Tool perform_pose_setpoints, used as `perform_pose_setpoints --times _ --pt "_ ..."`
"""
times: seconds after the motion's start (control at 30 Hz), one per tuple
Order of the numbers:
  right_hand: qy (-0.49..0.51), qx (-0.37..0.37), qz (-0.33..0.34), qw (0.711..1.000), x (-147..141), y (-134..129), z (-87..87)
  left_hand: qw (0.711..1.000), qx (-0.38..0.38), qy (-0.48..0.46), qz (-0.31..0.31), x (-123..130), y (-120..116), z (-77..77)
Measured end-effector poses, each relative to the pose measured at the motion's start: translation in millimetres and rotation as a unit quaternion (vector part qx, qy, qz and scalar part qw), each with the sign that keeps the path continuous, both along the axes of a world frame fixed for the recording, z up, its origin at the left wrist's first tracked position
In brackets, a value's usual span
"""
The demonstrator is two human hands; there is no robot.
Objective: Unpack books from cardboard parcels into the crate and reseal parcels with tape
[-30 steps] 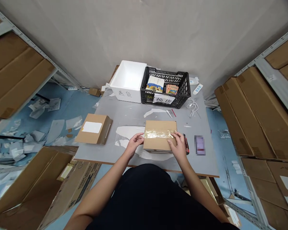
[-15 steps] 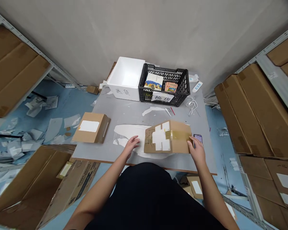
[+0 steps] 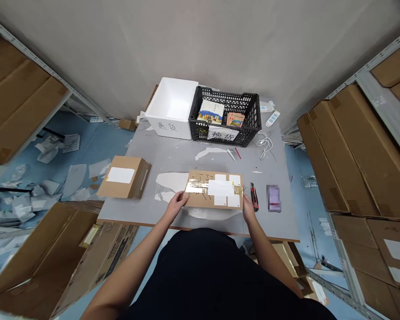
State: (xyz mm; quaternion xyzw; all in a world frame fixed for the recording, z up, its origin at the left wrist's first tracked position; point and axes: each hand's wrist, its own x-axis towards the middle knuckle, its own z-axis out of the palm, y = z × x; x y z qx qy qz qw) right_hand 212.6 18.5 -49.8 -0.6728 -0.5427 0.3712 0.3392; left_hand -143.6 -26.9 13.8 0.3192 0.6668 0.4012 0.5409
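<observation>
Cardboard box (image 3: 215,190): flat on bench (image 3: 186,162), taped, labelled
Left hand (image 3: 177,203): fingers (image 3: 185,198) on box's left edge, grip unclear
Right hand (image 3: 248,210): fingers (image 3: 245,200) on right edge, grip unclear

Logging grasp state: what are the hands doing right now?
Left hand: closed, holding the left edge of the taped cardboard box.
Right hand: touching the box's right edge; grip cannot be told.

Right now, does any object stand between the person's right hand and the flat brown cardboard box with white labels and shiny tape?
Nothing visible stands between them: the right hand touches the right edge of the brown cardboard box. The red-and-black utility knife lies just beyond the hand, to the box's right, not between them.
</observation>
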Motion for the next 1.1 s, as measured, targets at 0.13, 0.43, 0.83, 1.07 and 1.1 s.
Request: perform_pose_setpoints --times 0.13,0.43,0.83,1.07,1.1 --pt "-0.028 -0.043 -0.051 0.997 24.2 -5.5 -14.0 1.0 0.003 0.012 0.014 7.1 -2.8 -1.3" --pt "-0.183 -0.087 -0.131 0.97 77.0 -1.1 -35.7 0.998 -0.01 0.053 0.01 10.5 -6.4 -9.3" --pt "-0.041 -0.182 -0.159 0.97 90.7 17.1 -31.4 0.994 -0.026 0.103 0.03 17.5 -7.0 -14.5" --pt "0.097 -0.11 -0.108 0.983 63.4 -9.9 21.9 0.994 0.003 0.101 0.039 24.3 -10.2 -10.5" --pt "0.117 -0.095 -0.091 0.984 57.4 -11.6 31.9 0.994 0.004 0.099 0.042 24.7 -10.4 -10.5"
